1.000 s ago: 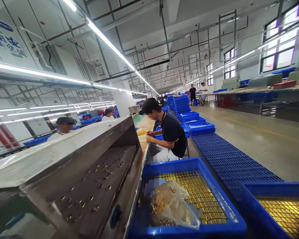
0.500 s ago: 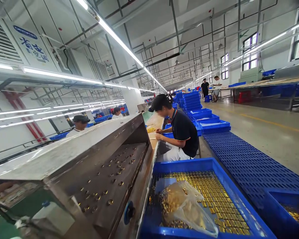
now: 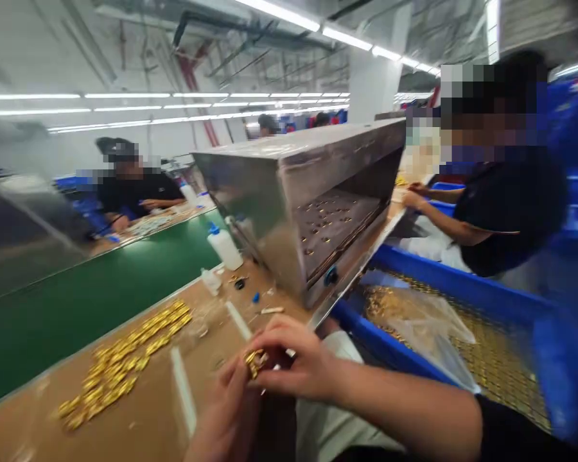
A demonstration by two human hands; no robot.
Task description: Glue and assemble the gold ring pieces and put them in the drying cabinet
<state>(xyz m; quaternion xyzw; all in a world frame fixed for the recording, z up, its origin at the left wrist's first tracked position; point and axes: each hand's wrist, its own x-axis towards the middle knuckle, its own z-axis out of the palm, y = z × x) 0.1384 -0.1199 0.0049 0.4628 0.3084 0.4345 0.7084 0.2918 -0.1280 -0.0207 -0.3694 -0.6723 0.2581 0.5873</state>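
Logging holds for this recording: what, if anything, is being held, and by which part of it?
A small gold-coloured piece, held between the left grip and the right grip; blur hides which part of it is pinched.

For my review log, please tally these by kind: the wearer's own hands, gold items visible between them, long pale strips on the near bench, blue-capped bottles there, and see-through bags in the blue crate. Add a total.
Left hand and right hand: 2
Gold item: 1 visible, blurred
Long pale strips: 2
Blue-capped bottle: 1
See-through bag: 1
Total: 7
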